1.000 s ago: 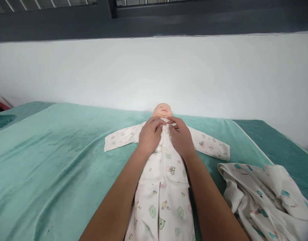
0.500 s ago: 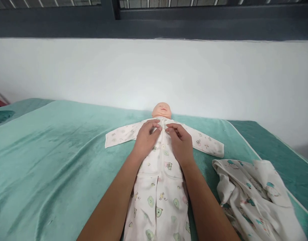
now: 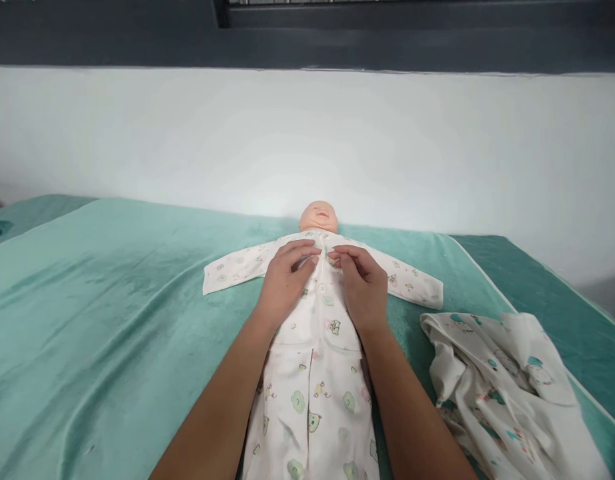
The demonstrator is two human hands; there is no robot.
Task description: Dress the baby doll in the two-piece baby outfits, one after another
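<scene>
A baby doll (image 3: 318, 217) lies on its back, head toward the wall. It wears a white printed baby shirt (image 3: 332, 327) with long sleeves spread to both sides, and matching baby trousers (image 3: 332, 413). A round button (image 3: 322, 288) shows on the shirt's front. My left hand (image 3: 290, 277) rests on the chest, its thumb and fingertips drawn together at the front edge of the shirt. Opposite it, my right hand (image 3: 361, 283) pinches the other side of the same edge. What lies exactly between the fingertips is too small to make out.
A crumpled white printed garment (image 3: 512, 393) lies at the right. Under everything spreads a green plush blanket (image 3: 127, 320), with a darker green cover (image 3: 537, 287) along the right. Behind stands a white wall (image 3: 307, 140) below a dark window frame (image 3: 387, 40).
Both my hands have moved down from the collar to the upper chest, uncovering the shirt's neckline. My fingertips have come closer to the front edge. The camera view has shifted slightly.
</scene>
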